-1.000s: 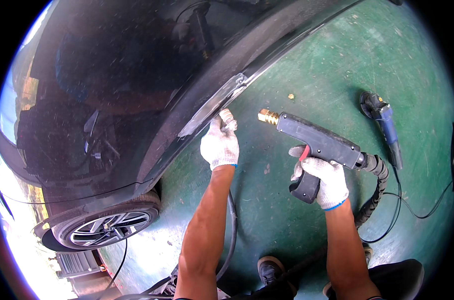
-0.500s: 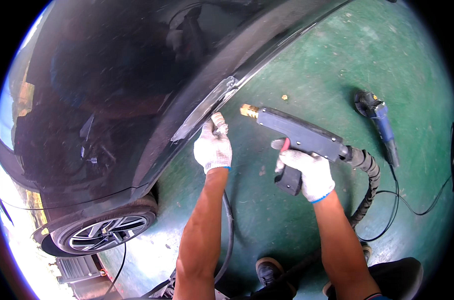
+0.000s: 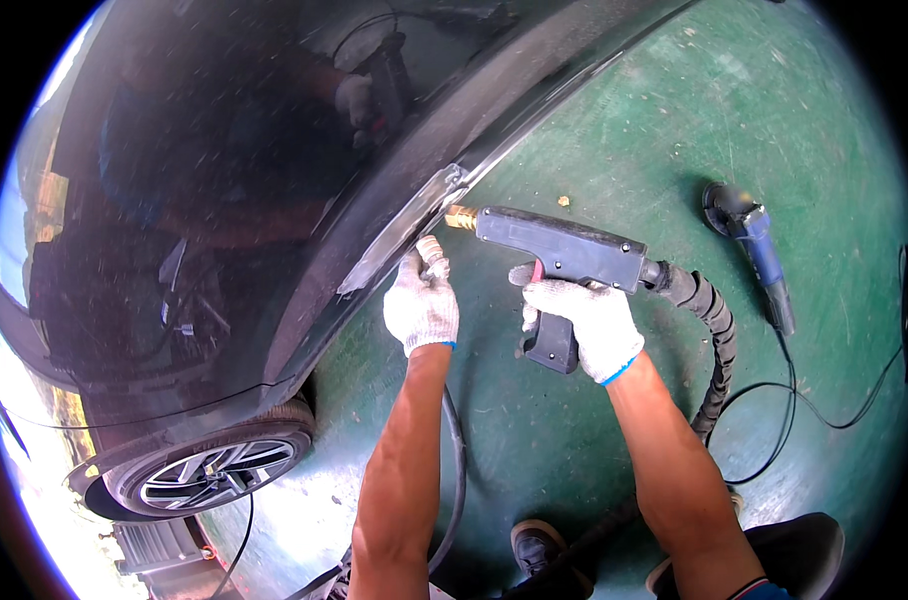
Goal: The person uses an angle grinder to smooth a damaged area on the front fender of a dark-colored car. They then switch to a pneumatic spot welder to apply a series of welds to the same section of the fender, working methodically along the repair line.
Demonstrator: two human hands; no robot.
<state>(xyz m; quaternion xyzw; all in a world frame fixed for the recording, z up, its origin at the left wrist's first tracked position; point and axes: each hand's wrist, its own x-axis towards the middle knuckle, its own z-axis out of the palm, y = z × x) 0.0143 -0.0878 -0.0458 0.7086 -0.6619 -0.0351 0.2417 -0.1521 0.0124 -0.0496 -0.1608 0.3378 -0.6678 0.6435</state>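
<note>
Clock read from centre of view. Right hand (image 3: 589,325), 3 o'clock: grip closed round the handle of a black gun-shaped tool (image 3: 564,244), itself at 2 o'clock, one finger by the red trigger (image 3: 537,271). Brass tip (image 3: 461,217) points to the tool's 9–10 o'clock, just beside the grey patch (image 3: 399,235) on the dark car (image 3: 244,150); contact not discernible. Left hand (image 3: 420,310), 9 o'clock: fingers raised near patch; cannot tell whether grip contains anything. Blue grinder (image 3: 757,245) on green floor (image 3: 674,140), nearly 3 o'clock. Wheel (image 3: 214,472), 8 o'clock.
</note>
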